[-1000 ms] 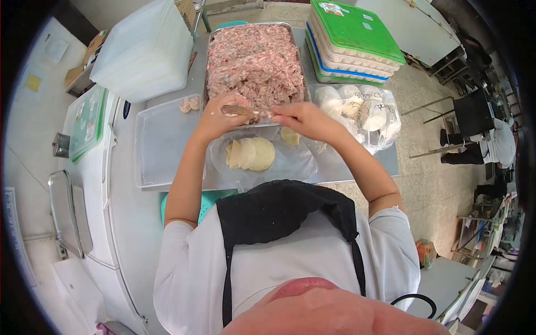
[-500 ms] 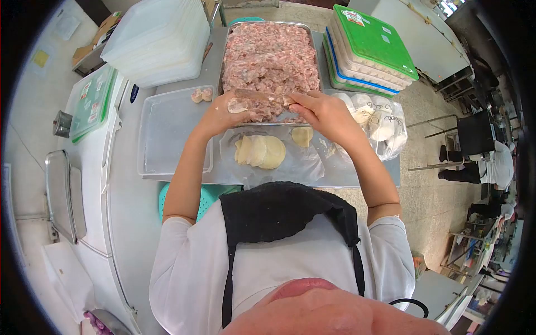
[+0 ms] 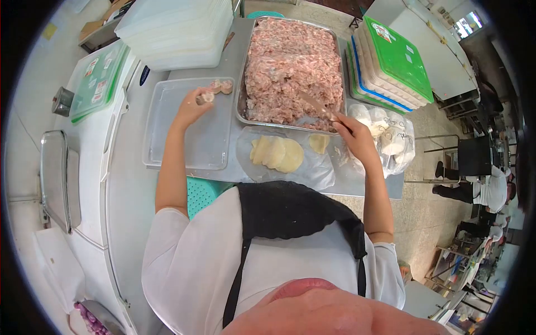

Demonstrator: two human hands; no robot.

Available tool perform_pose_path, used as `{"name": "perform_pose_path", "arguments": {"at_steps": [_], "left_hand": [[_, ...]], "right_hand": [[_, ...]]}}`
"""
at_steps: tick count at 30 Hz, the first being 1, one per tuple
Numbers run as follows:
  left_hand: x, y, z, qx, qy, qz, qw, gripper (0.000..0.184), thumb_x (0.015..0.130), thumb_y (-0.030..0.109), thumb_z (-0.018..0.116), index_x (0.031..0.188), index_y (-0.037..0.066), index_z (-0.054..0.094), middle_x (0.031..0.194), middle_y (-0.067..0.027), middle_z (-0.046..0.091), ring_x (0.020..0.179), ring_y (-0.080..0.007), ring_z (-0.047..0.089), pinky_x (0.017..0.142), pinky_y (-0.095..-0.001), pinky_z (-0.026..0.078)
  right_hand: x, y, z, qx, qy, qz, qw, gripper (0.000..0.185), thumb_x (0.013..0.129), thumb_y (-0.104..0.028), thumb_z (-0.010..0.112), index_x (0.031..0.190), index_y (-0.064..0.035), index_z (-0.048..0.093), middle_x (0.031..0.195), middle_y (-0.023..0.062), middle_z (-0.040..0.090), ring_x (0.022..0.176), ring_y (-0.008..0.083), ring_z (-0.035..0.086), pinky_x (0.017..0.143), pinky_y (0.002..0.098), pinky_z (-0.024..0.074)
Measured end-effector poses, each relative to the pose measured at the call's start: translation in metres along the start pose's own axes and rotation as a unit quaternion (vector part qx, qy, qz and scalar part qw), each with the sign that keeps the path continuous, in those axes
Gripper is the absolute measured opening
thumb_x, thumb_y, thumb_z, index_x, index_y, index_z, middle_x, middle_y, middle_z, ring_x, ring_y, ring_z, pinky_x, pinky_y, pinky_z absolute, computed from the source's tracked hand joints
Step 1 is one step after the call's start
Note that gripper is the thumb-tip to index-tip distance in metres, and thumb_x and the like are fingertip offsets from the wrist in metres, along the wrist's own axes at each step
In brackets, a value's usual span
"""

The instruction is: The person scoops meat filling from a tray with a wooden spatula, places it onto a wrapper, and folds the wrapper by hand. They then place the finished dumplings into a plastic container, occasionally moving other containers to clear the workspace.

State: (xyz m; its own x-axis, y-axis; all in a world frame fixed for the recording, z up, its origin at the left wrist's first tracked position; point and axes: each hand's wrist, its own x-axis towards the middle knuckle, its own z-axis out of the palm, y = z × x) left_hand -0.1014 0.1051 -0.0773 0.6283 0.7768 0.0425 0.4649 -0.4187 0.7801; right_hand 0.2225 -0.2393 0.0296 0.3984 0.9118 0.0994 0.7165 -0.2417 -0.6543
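My left hand [image 3: 192, 107] is closed on a small filled dumpling [image 3: 207, 97] over the back of the shallow clear plastic tray [image 3: 187, 151], beside a few finished dumplings [image 3: 224, 86]. My right hand [image 3: 356, 135] grips a flat wooden spatula [image 3: 316, 104] whose blade lies at the front of the minced meat [image 3: 290, 61]. The meat fills most of a metal pan [image 3: 241, 101]. In front of the pan, overlapping round wrappers [image 3: 277, 153] and a separate wrapper [image 3: 319, 143] lie on a plastic sheet [image 3: 312, 174].
Stacked clear containers [image 3: 178, 33] stand at the back left. Right of the pan are stacked trays with a green lid [image 3: 399, 61] and a bag of white dough balls [image 3: 391, 134]. Other people [image 3: 491, 190] are at the far right.
My left hand has moved left from the front of the pan to the clear tray with the dumpling. My right hand stays near the pan with the spatula. The view has shifted.
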Motion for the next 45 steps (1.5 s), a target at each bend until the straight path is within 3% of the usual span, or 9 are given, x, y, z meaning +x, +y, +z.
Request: {"name": "perform_pose_path", "arguments": {"at_steps": [9, 16, 22, 24, 28, 34, 38, 42, 45], "left_hand": [[0.039, -0.013, 0.009, 0.140, 0.113, -0.082, 0.980, 0.079, 0.076, 0.023, 0.070, 0.145, 0.017, 0.030, 0.110, -0.0182, 0.062, 0.101, -0.0341, 0.060, 0.085, -0.0422, 0.048], [0.050, -0.030, 0.021, 0.164, 0.140, 0.003, 0.976, 0.080, 0.080, 0.019, 0.068, 0.147, 0.019, 0.025, 0.108, -0.0197, 0.063, 0.096, -0.0365, 0.061, 0.084, -0.0439, 0.048], [0.047, -0.029, 0.020, 0.103, 0.060, -0.026, 0.993, 0.083, 0.079, 0.019, 0.069, 0.148, 0.017, 0.023, 0.117, -0.0216, 0.060, 0.106, -0.0363, 0.059, 0.088, -0.0440, 0.047], [0.048, -0.049, 0.025, 0.169, 0.132, 0.132, 0.968, 0.080, 0.079, 0.019, 0.069, 0.147, 0.016, 0.026, 0.124, -0.0214, 0.055, 0.113, -0.0356, 0.054, 0.091, -0.0438, 0.046], [0.006, 0.012, 0.031, 0.241, 0.164, 0.174, 0.941, 0.066, 0.081, 0.015, 0.067, 0.140, 0.014, 0.038, 0.126, -0.0199, 0.053, 0.115, -0.0351, 0.052, 0.093, -0.0412, 0.046], [-0.072, 0.144, 0.089, -0.086, -0.007, 0.164, 0.983, 0.027, 0.081, 0.009, 0.063, 0.108, 0.006, 0.062, 0.111, -0.0112, 0.061, 0.101, -0.0315, 0.057, 0.089, -0.0375, 0.047], [-0.085, 0.157, 0.164, 0.015, -0.089, 0.409, 0.908, 0.025, 0.077, 0.007, 0.062, 0.101, 0.003, 0.063, 0.103, -0.0141, 0.063, 0.101, -0.0340, 0.057, 0.090, -0.0406, 0.046], [-0.079, 0.176, 0.227, -0.001, -0.183, 0.351, 0.918, 0.022, 0.075, 0.005, 0.060, 0.096, 0.001, 0.064, 0.103, -0.0158, 0.063, 0.102, -0.0344, 0.058, 0.090, -0.0417, 0.047], [-0.069, 0.162, 0.270, 0.186, -0.231, 0.326, 0.897, 0.026, 0.083, 0.012, 0.054, 0.106, 0.003, 0.064, 0.112, -0.0159, 0.061, 0.106, -0.0337, 0.056, 0.092, -0.0415, 0.046]], "right_hand": [[-0.012, -0.010, 0.004, 0.043, 0.047, 0.063, 0.996, 0.032, 0.090, -0.019, 0.064, 0.114, 0.0027, 0.063, 0.103, 0.0172, 0.069, 0.094, 0.0211, 0.066, 0.083, 0.0298, 0.0488], [-0.016, -0.007, 0.008, 0.012, 0.032, 0.100, 0.994, 0.035, 0.095, -0.030, 0.054, 0.112, -0.0014, 0.064, 0.097, 0.0212, 0.067, 0.088, 0.0302, 0.066, 0.078, 0.0324, 0.0496], [0.009, 0.014, -0.014, -0.288, -0.047, 0.006, 0.956, 0.033, 0.092, -0.032, 0.054, 0.086, -0.0026, 0.068, 0.079, 0.0181, 0.065, 0.080, 0.0349, 0.065, 0.068, 0.0410, 0.0505], [0.021, 0.018, -0.027, -0.423, -0.079, -0.032, 0.902, 0.029, 0.087, -0.026, 0.056, 0.072, -0.0032, 0.066, 0.070, 0.0148, 0.064, 0.073, 0.0332, 0.065, 0.064, 0.0432, 0.0495], [0.022, 0.053, 0.007, -0.450, -0.057, -0.129, 0.882, 0.022, 0.079, -0.020, 0.059, 0.067, -0.0037, 0.068, 0.067, 0.0138, 0.064, 0.068, 0.0304, 0.065, 0.059, 0.0421, 0.0505], [0.023, 0.024, -0.007, -0.444, -0.093, -0.176, 0.874, 0.014, 0.074, -0.015, 0.059, 0.064, -0.0088, 0.067, 0.067, 0.0108, 0.066, 0.065, 0.0271, 0.067, 0.054, 0.0387, 0.0514], [0.047, 0.056, -0.028, -0.491, -0.087, -0.154, 0.853, 0.015, 0.075, -0.018, 0.061, 0.068, -0.0079, 0.069, 0.067, 0.0112, 0.066, 0.063, 0.0279, 0.067, 0.053, 0.0396, 0.0510], [0.040, 0.057, 0.012, -0.428, -0.140, -0.182, 0.874, 0.016, 0.076, -0.018, 0.060, 0.069, -0.0066, 0.069, 0.066, 0.0130, 0.066, 0.065, 0.0292, 0.068, 0.055, 0.0408, 0.0521], [0.029, 0.064, 0.019, -0.357, -0.155, -0.171, 0.905, 0.023, 0.082, -0.023, 0.057, 0.075, -0.0061, 0.070, 0.075, 0.0147, 0.067, 0.071, 0.0312, 0.067, 0.060, 0.0441, 0.0521]]}}
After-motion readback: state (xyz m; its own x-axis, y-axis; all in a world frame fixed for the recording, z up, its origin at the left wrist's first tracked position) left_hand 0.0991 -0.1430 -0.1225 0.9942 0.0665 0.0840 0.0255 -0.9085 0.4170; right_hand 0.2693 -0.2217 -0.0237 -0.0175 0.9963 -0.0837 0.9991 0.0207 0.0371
